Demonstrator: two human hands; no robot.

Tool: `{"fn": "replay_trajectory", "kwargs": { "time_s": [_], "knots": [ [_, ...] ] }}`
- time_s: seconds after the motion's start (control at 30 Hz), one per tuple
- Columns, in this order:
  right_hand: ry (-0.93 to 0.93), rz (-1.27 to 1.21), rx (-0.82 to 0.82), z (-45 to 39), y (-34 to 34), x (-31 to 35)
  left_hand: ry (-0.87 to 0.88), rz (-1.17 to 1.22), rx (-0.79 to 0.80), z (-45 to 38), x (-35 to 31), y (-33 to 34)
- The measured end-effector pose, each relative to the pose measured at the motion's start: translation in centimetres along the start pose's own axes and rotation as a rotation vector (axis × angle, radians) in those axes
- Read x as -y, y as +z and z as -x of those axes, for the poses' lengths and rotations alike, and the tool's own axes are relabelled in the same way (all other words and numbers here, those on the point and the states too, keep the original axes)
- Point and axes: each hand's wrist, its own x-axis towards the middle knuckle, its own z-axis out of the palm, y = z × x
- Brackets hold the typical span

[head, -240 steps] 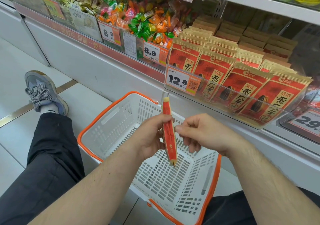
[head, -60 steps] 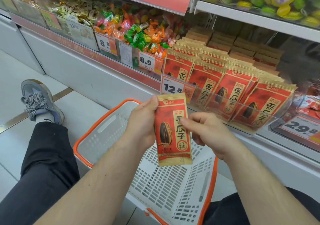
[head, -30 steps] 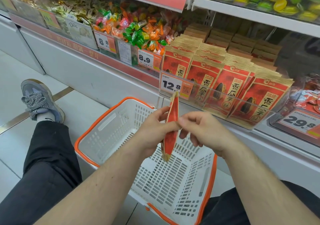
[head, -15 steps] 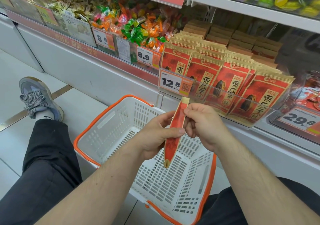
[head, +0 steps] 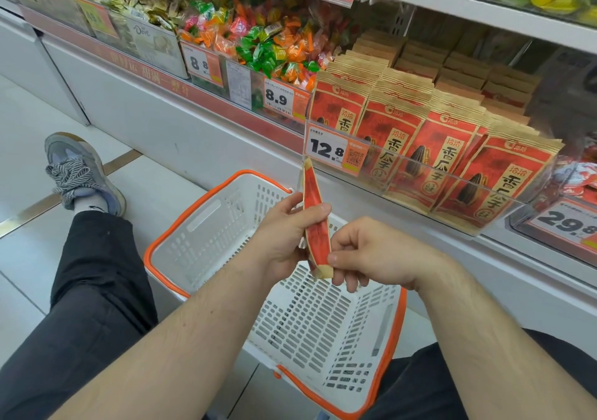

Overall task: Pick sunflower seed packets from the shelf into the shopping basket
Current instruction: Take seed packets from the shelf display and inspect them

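A red and tan sunflower seed packet [head: 315, 212] is held edge-on above the white shopping basket with an orange rim [head: 200, 199]. My left hand [head: 284, 235] grips its middle, thumb across the front. My right hand [head: 368, 254] pinches its lower end. The basket holds nothing that I can see. Rows of the same red packets [head: 452, 148] stand upright on the shelf behind a clear plastic rail, up and to the right of my hands.
Bins of wrapped candies [head: 268, 44] fill the shelf to the left of the packets. Price tags [head: 326, 151] hang on the rail. My legs in dark trousers [head: 93, 290] flank the basket, a grey shoe [head: 80, 170] on the tiled floor at left.
The packet was turned face-on two seconds ago and is edge-on again. My right hand has slid from its top end down to its bottom end.
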Motion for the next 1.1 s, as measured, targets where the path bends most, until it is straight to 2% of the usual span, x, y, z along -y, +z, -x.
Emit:
{"fn": "replay_trajectory", "kwargs": {
  "time_s": [0.23,0.53,0.63,0.7,0.73,0.83,0.97,1.1],
  "knots": [
    [-0.010,0.037,0.020,0.0,-0.2,-0.6,-0.002,-0.013,0.029,0.3,0.0,0.1],
    [-0.044,0.094,-0.154,-0.7,1.3,0.4,-0.043,0.040,0.173,0.8,0.0,0.0],
    [0.029,0.002,-0.410,-0.7,0.2,-0.1,-0.054,0.088,0.259,0.8,0.1,-0.4],
    [0.063,-0.188,-0.617,-0.8,-0.6,-0.3,-0.072,0.093,0.305,0.8,0.1,-0.7],
    [0.070,-0.278,-0.659,-0.8,-0.9,-0.3,-0.086,0.104,0.324,0.7,0.2,-0.9],
    [0.054,-0.421,-0.584,-0.7,-1.1,-0.4,-0.120,0.126,0.382,0.6,0.5,-1.0],
    [0.007,-0.397,-0.533,-0.7,-0.8,-0.3,-0.127,0.170,0.489,0.5,0.9,-1.4],
    [-0.008,-0.425,-0.521,-0.7,-0.8,-0.5,-0.123,0.192,0.525,0.7,0.7,-1.5]
  ]
}}
